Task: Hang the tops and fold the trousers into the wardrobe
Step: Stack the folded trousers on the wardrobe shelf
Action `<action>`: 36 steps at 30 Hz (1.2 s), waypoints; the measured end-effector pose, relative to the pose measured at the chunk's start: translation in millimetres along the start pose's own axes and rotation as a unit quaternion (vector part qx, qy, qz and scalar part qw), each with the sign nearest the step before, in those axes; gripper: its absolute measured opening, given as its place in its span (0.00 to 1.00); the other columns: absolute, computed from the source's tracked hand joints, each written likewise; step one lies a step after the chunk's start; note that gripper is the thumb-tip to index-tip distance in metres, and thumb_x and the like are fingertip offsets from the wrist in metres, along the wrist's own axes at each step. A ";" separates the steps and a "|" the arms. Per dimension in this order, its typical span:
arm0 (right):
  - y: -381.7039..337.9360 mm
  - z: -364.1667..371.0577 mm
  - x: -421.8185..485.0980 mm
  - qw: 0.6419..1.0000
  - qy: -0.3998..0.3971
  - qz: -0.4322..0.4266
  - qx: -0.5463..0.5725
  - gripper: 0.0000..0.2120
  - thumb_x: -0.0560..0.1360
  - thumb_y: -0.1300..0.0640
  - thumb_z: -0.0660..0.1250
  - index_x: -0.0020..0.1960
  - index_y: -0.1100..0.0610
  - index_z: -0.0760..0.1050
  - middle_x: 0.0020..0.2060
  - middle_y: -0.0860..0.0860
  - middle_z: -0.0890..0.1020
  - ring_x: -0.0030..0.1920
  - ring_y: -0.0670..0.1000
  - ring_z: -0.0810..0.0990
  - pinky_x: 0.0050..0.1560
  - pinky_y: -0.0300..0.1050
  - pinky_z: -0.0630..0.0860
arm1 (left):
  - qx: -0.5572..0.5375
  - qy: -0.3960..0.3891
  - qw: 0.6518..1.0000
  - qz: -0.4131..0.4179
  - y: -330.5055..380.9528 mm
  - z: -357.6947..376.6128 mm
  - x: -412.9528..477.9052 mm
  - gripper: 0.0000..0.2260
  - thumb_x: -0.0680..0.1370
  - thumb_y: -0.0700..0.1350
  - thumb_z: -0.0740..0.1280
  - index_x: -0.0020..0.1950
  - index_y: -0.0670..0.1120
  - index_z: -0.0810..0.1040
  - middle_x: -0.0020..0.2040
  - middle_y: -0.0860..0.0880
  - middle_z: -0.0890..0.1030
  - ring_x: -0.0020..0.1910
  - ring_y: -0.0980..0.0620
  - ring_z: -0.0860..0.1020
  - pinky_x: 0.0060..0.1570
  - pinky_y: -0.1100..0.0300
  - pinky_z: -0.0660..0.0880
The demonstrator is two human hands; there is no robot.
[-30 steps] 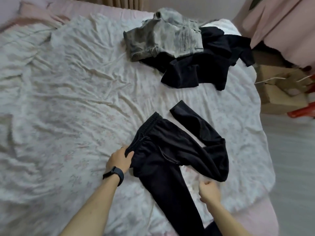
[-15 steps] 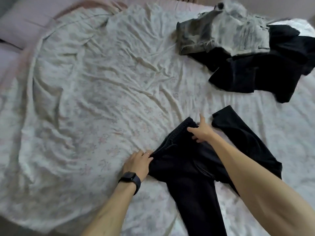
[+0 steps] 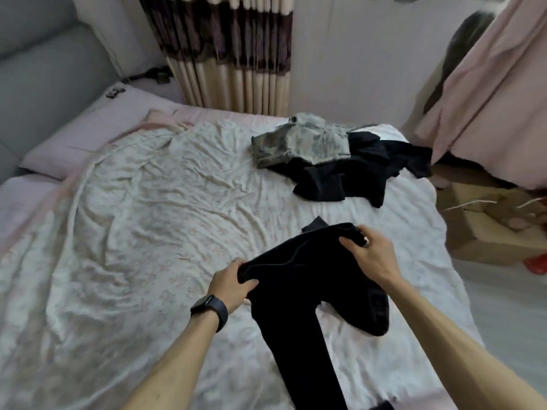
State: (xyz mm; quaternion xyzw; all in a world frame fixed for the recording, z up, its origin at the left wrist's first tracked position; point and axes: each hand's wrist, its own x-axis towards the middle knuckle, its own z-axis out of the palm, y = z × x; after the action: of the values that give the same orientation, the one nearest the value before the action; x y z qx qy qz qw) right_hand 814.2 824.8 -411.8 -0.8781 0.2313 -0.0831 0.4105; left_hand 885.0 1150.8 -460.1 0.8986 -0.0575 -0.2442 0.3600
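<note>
We see a bed (image 3: 236,114) filling most of the view, spread with a crumpled pale floral sheet (image 3: 142,208). At the bed's left side lies a lilac pillow (image 3: 97,128). Beyond it stands a grey padded panel (image 3: 44,69), perhaps a headboard, though the blur leaves us unsure. Behind the bed hangs a striped curtain (image 3: 231,54) of cream and dark purple, next to a plain white wall (image 3: 355,69). To the bed's right a pink cloth (image 3: 497,99) hangs above a cardboard box (image 3: 485,229) on the pale floor (image 3: 503,309). The light is soft and even.
</note>
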 end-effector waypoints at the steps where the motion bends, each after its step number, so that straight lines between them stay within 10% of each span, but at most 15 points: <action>1: -6.5 -34.5 -21.2 0.999 0.036 -0.014 0.008 0.06 0.74 0.44 0.74 0.45 0.37 0.77 0.39 0.38 0.82 0.40 0.39 0.80 0.41 0.40 0.74 | -0.023 0.026 0.999 0.018 27.8 -4.6 -21.9 0.10 0.73 0.53 0.74 0.49 0.60 0.75 0.43 0.58 0.82 0.42 0.60 0.81 0.38 0.68 0.76; 6: -32.6 -164.8 -115.2 0.978 0.181 -0.102 0.036 0.08 0.74 0.50 0.76 0.48 0.42 0.78 0.41 0.39 0.81 0.43 0.47 0.80 0.44 0.47 0.76 | -0.116 0.130 0.978 0.115 131.1 -17.6 -123.9 0.08 0.71 0.54 0.77 0.45 0.56 0.81 0.39 0.59 0.84 0.39 0.69 0.79 0.33 0.75 0.71; 12: -75.4 -270.9 -198.2 0.949 0.268 -0.151 0.074 0.10 0.75 0.50 0.75 0.55 0.49 0.81 0.47 0.45 0.82 0.47 0.47 0.81 0.53 0.52 0.78 | -0.130 0.232 0.939 0.221 229.0 -36.1 -226.8 0.09 0.76 0.54 0.74 0.45 0.49 0.82 0.39 0.56 0.83 0.41 0.57 0.81 0.39 0.62 0.76; 17: -127.6 -341.3 -241.0 0.924 0.308 -0.199 0.108 0.10 0.76 0.47 0.74 0.55 0.46 0.78 0.45 0.44 0.84 0.45 0.48 0.83 0.49 0.53 0.82 | -0.134 0.324 0.884 0.308 298.5 -74.5 -287.2 0.13 0.77 0.56 0.72 0.54 0.49 0.80 0.41 0.61 0.80 0.43 0.57 0.79 0.38 0.78 0.68; 24: -214.6 -413.5 -270.5 0.894 0.348 -0.246 0.138 0.10 0.76 0.47 0.73 0.54 0.46 0.74 0.43 0.37 0.80 0.44 0.41 0.80 0.39 0.26 0.71 | -0.181 0.344 0.857 0.338 369.3 -145.9 -346.9 0.30 0.75 0.62 0.70 0.68 0.42 0.75 0.59 0.43 0.82 0.59 0.43 0.80 0.60 0.46 0.78; 32: -267.7 -466.6 -303.6 0.846 0.437 -0.273 0.139 0.14 0.75 0.44 0.72 0.58 0.49 0.79 0.37 0.33 0.75 0.43 0.35 0.77 0.43 0.29 0.68 | -0.166 0.421 0.801 0.393 416.4 -184.1 -420.7 0.26 0.79 0.60 0.67 0.67 0.41 0.77 0.63 0.43 0.81 0.63 0.44 0.78 0.65 0.48 0.74; 36: -258.6 -483.0 -326.0 0.854 0.436 -0.262 0.112 0.14 0.72 0.37 0.72 0.53 0.44 0.81 0.34 0.31 0.73 0.37 0.28 0.75 0.36 0.23 0.65 | -0.123 0.411 0.797 0.425 411.5 -184.9 -444.5 0.18 0.77 0.58 0.70 0.56 0.45 0.82 0.48 0.51 0.84 0.48 0.53 0.81 0.43 0.73 0.72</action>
State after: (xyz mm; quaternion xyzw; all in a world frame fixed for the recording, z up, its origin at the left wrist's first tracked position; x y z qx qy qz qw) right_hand 452.8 793.5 112.5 -0.7281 0.1370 -0.5870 0.3265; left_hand 615.1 1087.2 109.2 0.7475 -0.2499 0.3208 0.5252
